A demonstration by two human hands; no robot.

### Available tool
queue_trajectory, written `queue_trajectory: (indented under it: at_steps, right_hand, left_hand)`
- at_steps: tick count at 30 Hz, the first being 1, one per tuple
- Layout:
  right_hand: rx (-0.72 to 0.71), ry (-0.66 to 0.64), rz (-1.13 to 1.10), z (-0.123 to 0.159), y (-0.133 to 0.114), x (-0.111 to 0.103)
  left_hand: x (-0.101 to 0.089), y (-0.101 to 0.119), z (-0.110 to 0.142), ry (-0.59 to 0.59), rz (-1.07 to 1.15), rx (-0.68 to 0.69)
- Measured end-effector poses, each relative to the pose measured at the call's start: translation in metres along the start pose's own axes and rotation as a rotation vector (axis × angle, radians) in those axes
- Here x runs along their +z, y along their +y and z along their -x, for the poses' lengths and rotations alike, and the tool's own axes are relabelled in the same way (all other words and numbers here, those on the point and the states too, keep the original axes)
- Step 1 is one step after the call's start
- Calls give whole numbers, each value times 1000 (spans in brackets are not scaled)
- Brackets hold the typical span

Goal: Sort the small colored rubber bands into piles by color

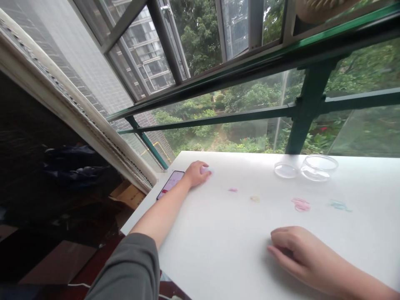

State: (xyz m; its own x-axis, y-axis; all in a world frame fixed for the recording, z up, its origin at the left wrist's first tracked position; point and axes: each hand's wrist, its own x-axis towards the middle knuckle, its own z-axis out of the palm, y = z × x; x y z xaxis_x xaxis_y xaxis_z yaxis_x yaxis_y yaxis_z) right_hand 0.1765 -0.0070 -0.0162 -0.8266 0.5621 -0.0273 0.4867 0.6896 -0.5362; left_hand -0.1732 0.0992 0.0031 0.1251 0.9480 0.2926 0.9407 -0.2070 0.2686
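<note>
My left hand (197,174) is at the far left of the white table, its thumb and fingers closed around a small pale lilac thing (204,170), too blurred to name. Beside its wrist lies a phone (170,184) with a lit screen. My right hand (296,252) rests near the front, loosely curled, with a gap between thumb and fingers and nothing in it. Beyond it lie a pile of pink bands (301,204) and a pile of teal bands (340,205). Smaller yellowish bands (255,198) and a purple bit (233,190) lie further left.
At the back right stand a clear round jar (319,168) and, touching or close beside it, a clear round lid (286,170). A green railing (218,118) and windows run behind the white table (218,241). A cardboard box (129,195) sits below on the left.
</note>
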Motion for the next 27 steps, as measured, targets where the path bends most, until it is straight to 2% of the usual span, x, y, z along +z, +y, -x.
queue_trajectory:
  at_steps: [3,6,8,10,13,16,21,27]
  right_hand:
    - [-22,9,-16,0,1,-1]
    - [-27,16,-32,0,3,0]
    - [-25,9,-31,0,4,0]
    - [-20,-1,-22,0,4,0]
    - [-8,-10,-16,0,4,0]
    - [-2,-14,-13,0,5,1]
    - [-8,14,-14,-1,4,0]
    - [-56,63,-23,-1,1,-4]
  left_hand:
    - [-30,-6,-1,-40,51,-14]
    - [-63,-16,0,-99,50,-117]
    - [-81,-22,4,-210,-63,-192]
    - [-92,-25,11,-351,-194,-234]
    - [-90,-26,25,-493,-272,-239]
    - [-77,-22,38,-534,-282,-215]
    - [-60,-14,48,-464,-336,-134]
    - [-61,-7,55,-388,-332,-114]
